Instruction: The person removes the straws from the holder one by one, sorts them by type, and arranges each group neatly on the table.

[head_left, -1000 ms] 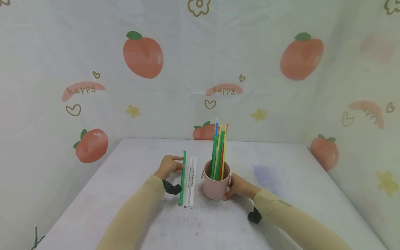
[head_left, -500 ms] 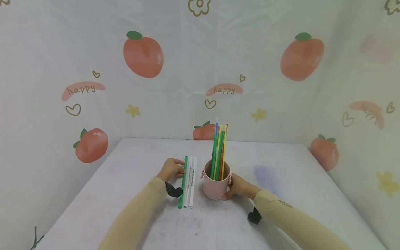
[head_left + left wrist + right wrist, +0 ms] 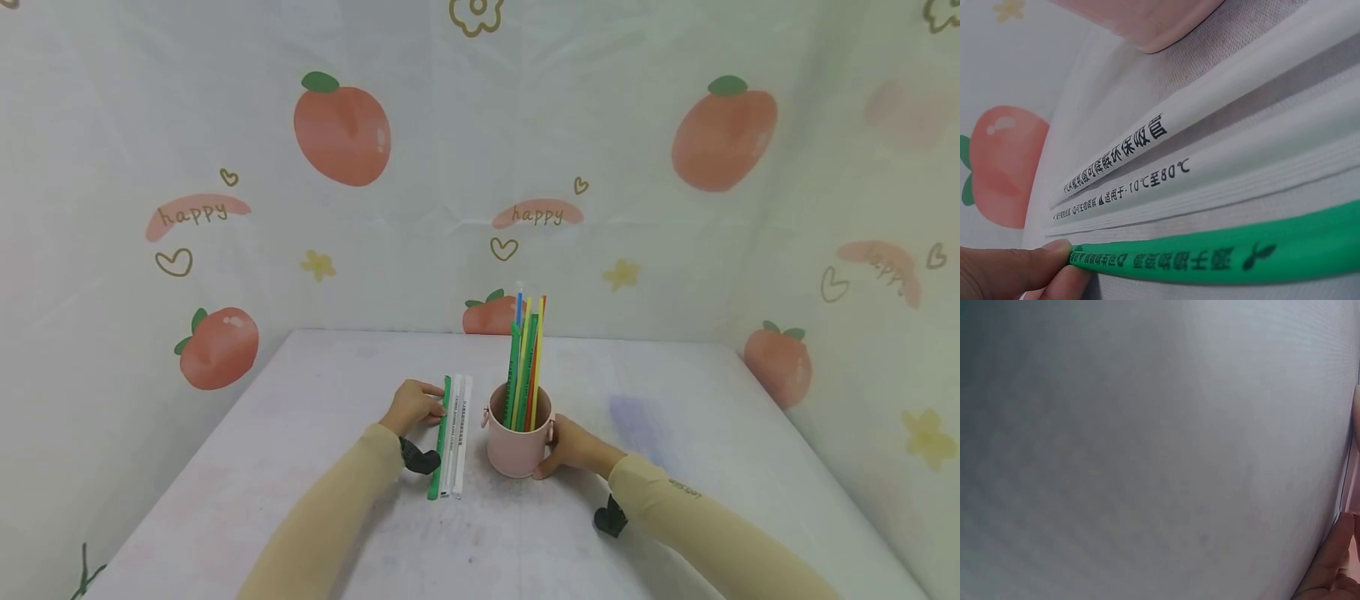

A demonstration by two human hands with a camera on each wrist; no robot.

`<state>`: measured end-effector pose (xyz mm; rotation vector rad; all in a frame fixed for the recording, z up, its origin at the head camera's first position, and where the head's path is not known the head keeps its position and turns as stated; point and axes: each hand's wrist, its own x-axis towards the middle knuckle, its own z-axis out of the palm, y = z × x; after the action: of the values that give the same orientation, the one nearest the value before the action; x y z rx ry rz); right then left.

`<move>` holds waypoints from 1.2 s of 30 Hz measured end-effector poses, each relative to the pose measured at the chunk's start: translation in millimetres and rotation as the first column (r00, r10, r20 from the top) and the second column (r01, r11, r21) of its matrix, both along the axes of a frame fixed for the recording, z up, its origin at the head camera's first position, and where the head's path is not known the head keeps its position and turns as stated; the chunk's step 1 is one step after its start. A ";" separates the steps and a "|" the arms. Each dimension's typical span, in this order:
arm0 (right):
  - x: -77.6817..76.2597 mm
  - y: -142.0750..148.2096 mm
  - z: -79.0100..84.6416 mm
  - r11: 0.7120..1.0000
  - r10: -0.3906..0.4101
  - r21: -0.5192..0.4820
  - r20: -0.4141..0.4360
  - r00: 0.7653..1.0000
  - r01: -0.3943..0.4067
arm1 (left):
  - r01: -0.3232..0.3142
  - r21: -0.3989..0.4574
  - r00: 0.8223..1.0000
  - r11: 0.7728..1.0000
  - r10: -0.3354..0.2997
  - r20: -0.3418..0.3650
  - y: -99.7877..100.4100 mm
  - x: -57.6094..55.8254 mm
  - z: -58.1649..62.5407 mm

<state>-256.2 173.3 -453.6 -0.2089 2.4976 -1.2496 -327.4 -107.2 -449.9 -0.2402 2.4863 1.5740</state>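
Note:
In the head view my left hand [image 3: 412, 404] pinches the upper part of a green-wrapped drinking straw [image 3: 1210, 253], thumb and fingertip at its far end in the left wrist view. The straw lies beside two white-wrapped straws [image 3: 1147, 145], all three side by side and close together. To their right a small pink bucket [image 3: 515, 457] with little side handles stands upright. Several wrapped straws [image 3: 527, 367] in green, yellow, red and blue lean inside it. My right hand [image 3: 572, 446] grips the bucket's right side, thumb toward me. Only fingertips and a pink sliver show in the right wrist view.
Everything stands on a white-covered table [image 3: 675, 383] with a bluish stain [image 3: 637, 421] at the right. A white curtain [image 3: 420, 275] printed with peaches rises behind and at both sides. Black camera mounts [image 3: 611, 518] hang at the wrists.
My left hand has shifted slightly down and right, bringing the green straw closer beside the white ones. My right hand and the bucket have stayed in place.

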 end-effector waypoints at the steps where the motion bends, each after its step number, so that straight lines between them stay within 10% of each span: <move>1: -0.2 -0.2 0.1 1.000 -0.006 -0.005 0.006 1.000 0.006 | -0.002 -0.001 1.000 1.000 0.002 0.002 0.1 -0.3 -0.2; 36: -0.9 1.0 -1.3 1.000 0.016 -0.021 -0.025 1.000 -0.016 | -0.022 -0.029 0.999 0.999 0.023 0.028 0.6 -1.1 -2.9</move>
<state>-257.1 174.3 -454.9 -0.2505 2.4992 -1.2754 -328.4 -106.6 -452.8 -0.2934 2.4951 1.5334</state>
